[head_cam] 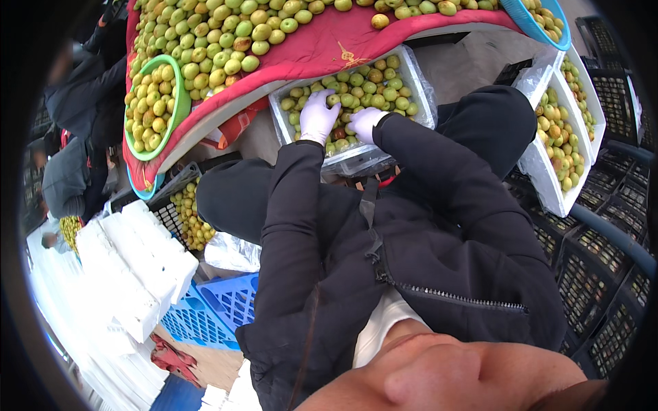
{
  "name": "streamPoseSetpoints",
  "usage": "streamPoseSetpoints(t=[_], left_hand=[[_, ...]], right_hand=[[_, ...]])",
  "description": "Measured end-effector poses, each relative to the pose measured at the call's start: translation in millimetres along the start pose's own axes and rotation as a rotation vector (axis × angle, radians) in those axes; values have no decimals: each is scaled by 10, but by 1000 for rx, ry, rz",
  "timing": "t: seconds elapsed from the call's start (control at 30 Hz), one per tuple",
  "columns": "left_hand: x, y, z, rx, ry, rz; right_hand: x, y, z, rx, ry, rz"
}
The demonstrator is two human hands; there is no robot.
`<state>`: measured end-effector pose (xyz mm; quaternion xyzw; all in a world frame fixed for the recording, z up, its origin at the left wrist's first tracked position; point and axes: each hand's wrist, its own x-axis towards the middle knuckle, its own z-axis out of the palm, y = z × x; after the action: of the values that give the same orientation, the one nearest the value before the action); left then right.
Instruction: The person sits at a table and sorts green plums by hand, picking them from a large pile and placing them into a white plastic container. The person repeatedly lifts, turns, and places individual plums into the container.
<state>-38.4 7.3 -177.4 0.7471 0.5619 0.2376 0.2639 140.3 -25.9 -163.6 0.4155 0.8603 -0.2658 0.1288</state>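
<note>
Both my hands wear pale gloves and rest among green and brownish jujube-like fruits (367,87) in a plastic-lined white foam box (420,85). My left hand (317,115) is at the box's left part, its fingers spread over the fruits. To its right, my right hand (364,123) reaches in near the box's front side, its fingers bent down onto the fruits. Whether either hand grips a fruit is hard to tell. Beyond the box, a red quilted cloth (329,38) carries a large heap of similar fruits (205,38).
A green basket of fruits (183,97) sits at the cloth's left edge, a blue basket (565,33) at upper right. Filled foam boxes (565,198) and black crates (581,272) stand right. White foam boxes (133,267) and blue crates (198,316) stand left; other people (67,174) are farther left.
</note>
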Motion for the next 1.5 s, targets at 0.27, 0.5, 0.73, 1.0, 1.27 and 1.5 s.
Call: streamPoseSetpoints(t=[0.27,0.5,0.73,1.0,1.27,1.5], left_hand=[[240,106,398,168,-54,285],[367,153,474,318,-23,381],[312,198,403,253,-104,243],[302,184,448,140,-257,351],[252,193,476,187,-192,260],[326,109,514,196,-79,207]], right_hand=[[-331,1195,-650,173,256,241],[-257,1132,-398,151,127,305],[-324,854,-366,-81,78,208],[-498,853,-475,-5,52,448],[-590,792,-202,-47,-327,525],[-577,805,-124,-66,-403,490]])
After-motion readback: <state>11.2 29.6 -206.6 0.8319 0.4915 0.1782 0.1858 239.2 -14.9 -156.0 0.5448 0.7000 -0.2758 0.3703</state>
